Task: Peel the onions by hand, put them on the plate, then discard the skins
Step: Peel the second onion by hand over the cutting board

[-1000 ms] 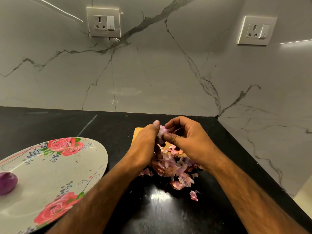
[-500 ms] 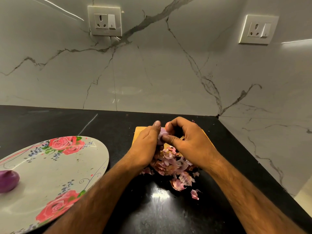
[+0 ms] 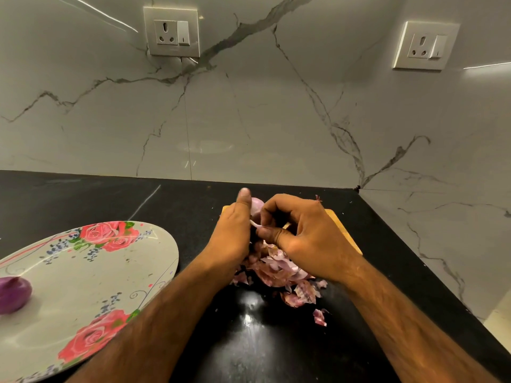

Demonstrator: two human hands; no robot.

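My right fingers [image 3: 269,234] are pinched together on a pale strip of skin [image 3: 255,224], thumb against forefinger. The strip runs up and left from them to the onion [image 3: 256,206], which sits just beyond, wedged between my two hands. My left hand [image 3: 232,233] grips that onion from the left, thumb standing up along its side. The rest of those fingers are hidden behind the hand, and so little of the bulb shows that I cannot tell which way its long axis runs. What matters next, I judge, is that the onion lies far and left of the pinch, so the strip should come away if my right hand [image 3: 309,241] draws it near and right, toward the pile of skins [image 3: 279,272] under my wrists. That pile lies partly on the yellow board [image 3: 347,236], partly on the black table [image 3: 276,352]. The plate [image 3: 91,275] is off to the left with one peeled onion [image 3: 12,294] on its left part. My left hand is nearer to it, so it looks best placed to carry this onion over once bare.
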